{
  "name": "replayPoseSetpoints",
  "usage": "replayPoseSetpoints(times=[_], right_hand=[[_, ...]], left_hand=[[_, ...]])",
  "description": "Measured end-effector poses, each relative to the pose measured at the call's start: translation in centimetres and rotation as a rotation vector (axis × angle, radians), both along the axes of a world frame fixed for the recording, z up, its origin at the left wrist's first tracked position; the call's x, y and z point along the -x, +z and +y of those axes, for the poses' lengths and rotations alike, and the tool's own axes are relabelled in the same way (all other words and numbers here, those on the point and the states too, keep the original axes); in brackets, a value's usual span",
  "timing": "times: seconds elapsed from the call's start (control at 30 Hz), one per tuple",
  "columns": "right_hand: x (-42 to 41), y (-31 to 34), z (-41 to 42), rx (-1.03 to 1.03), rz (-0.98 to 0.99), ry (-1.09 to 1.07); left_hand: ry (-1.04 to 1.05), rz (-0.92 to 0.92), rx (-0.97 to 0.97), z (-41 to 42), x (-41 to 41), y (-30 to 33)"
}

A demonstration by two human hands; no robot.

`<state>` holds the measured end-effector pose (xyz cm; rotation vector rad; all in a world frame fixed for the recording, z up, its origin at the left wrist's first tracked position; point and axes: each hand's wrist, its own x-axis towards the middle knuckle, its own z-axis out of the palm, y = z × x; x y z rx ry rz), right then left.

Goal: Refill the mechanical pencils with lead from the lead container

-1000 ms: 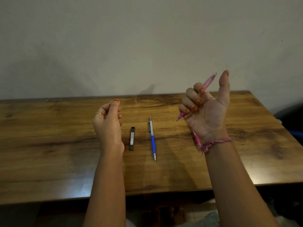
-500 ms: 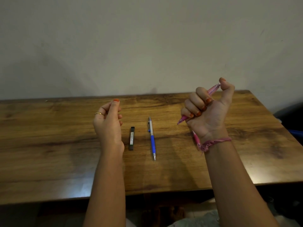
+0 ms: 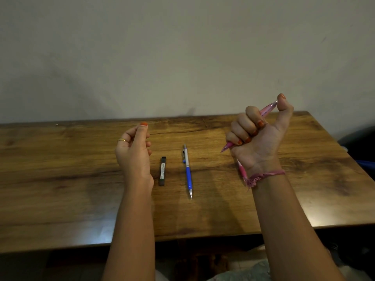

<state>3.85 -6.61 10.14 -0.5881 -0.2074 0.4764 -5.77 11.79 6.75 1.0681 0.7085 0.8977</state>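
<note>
Right hand [image 3: 257, 138] grips pink pencil [image 3: 265, 110] | left hand [image 3: 133, 151] loosely curled, empty

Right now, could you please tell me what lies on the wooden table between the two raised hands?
In the head view, a black lead container and a blue-and-silver mechanical pencil lie there.

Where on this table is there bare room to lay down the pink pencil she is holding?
Bare wood spreads left of the left hand to the table edge, along the near edge below the blue pencil, and right of the right hand, which grips the pink pencil. It is crowded mid-table, around the lead container and a second pink pencil.
</note>
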Motion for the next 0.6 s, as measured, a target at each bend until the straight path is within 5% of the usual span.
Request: replayPoseSetpoints(times=[0.6], right_hand=[[-0.06,-0.01,0.00,-0.032,0.002,-0.020]], left_hand=[[-0.005,0.006,-0.001,0.03,0.05,0.01]])
